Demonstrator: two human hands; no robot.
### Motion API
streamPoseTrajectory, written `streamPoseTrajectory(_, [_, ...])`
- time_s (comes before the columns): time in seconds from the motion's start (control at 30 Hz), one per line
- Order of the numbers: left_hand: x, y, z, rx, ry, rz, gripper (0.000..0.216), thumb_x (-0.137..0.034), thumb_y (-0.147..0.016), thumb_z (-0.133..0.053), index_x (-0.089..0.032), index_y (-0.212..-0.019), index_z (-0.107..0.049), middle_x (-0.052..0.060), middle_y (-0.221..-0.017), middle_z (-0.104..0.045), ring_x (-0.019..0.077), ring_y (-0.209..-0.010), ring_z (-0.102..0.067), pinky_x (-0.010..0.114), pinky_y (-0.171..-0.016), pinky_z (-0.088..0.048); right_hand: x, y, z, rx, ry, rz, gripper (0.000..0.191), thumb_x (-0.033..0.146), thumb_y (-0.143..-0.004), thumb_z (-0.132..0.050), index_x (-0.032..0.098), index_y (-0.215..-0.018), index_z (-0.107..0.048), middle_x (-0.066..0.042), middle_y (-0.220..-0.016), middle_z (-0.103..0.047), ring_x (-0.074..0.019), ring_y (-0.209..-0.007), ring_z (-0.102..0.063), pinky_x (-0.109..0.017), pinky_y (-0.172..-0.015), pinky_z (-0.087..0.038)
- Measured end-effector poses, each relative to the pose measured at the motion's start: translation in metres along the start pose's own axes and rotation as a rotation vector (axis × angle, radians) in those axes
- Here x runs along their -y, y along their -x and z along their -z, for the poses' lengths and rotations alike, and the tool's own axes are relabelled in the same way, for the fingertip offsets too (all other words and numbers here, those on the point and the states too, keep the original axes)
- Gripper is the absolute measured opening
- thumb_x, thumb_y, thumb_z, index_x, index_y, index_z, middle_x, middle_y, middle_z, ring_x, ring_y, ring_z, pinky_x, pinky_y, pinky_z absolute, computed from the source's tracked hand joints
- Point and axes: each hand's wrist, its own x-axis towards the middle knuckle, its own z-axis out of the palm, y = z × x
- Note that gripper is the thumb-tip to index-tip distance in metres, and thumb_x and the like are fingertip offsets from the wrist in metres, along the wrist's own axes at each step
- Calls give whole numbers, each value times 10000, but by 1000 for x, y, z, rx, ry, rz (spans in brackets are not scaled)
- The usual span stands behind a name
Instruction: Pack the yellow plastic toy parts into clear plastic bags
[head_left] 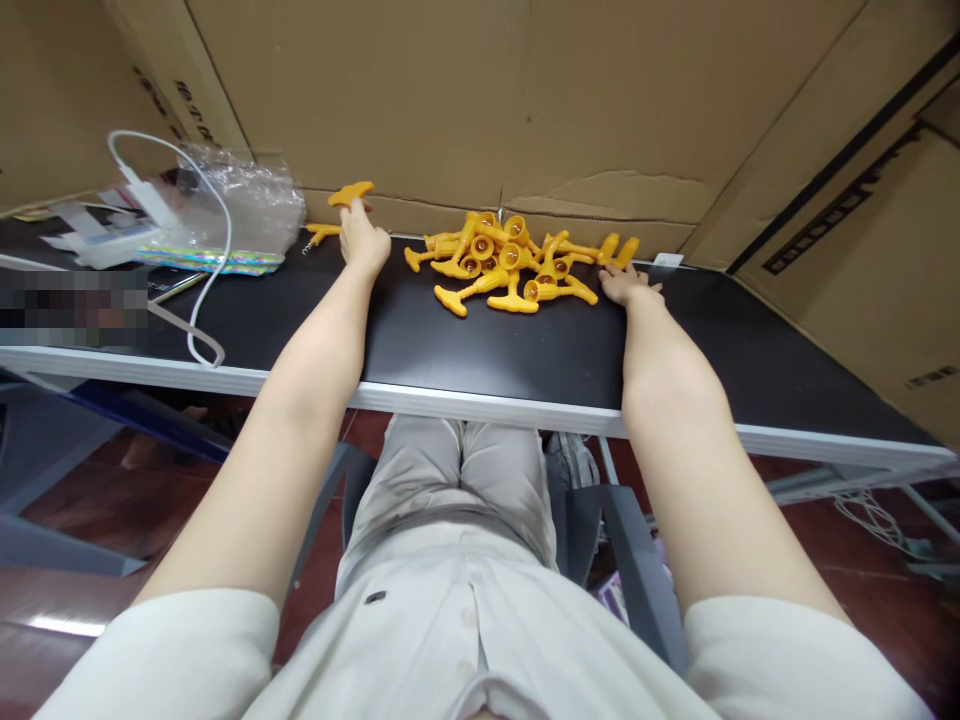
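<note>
My left hand (pixel 365 241) is at the left, closed on a yellow T-handled corkscrew (pixel 351 193) whose handle sticks up beyond the fingers. Just left of that hand, another yellow piece (pixel 324 232) lies on the tabletop, with a metal spiral at its end. Several yellow corkscrews with bell-shaped sleeves lie in a heap (pixel 510 260) between my hands. My right hand (pixel 630 284) rests at the heap's right end, its fingers spread against two upright yellow tubular pieces (pixel 618 250). How firmly it touches them is hard to see.
The black table (pixel 487 355) has a metal front edge. On the left are clear plastic packaging (pixel 247 200), a white cable (pixel 225 225) and a white adapter (pixel 152 203). Cardboard (pixel 450 100) stands along the back. A white tag (pixel 667 261) sits near my right hand.
</note>
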Motion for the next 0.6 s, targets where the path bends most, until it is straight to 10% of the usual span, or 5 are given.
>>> streamPoseTrajectory(0.3, [12, -12, -3, -83, -88, 50, 427, -11, -899, -606, -191, -1286, -638, 166, -1483, -642, 283, -1417, -641, 451, -1214, -492, 4, 11, 5, 8, 33, 10, 665, 465, -1154, -344, 203, -1753, -465, -152, -1872, -285, -405, -1732, -292, -717, -1394, -185])
streamPoseTrajectory(0.4, [26, -19, -2, -93, -119, 88, 120, -156, -984, -674, -213, -971, -569, 116, -1273, -693, 258, -1445, -601, 419, -1156, -446, 3, 7, 2, 3, 12, 10, 622, 430, -1148, -386, 216, -1718, -515, -159, -1821, -403, -395, -1698, -372, -706, -1388, -214])
streamPoseTrajectory(0.5, [47, -29, -4, -36, -137, 113, 385, -333, -1071, -634, -184, -773, -442, 56, -1025, -679, 217, -1477, -560, 404, -1087, -390, -1, 0, -2, -27, -17, 20, 584, 410, -1132, -442, 253, -1681, -563, -163, -1773, -482, -412, -1666, -427, -749, -1362, -233])
streamPoseTrajectory(0.6, [63, -36, -9, -23, -142, 146, 301, -313, -1068, -585, -151, -816, -578, 125, -1178, -764, 231, -1474, -605, 396, -1090, -438, -2, -3, -4, -38, -27, 23, 567, 414, -1131, -458, 258, -1660, -586, -167, -1753, -509, -414, -1652, -451, -756, -1356, -240])
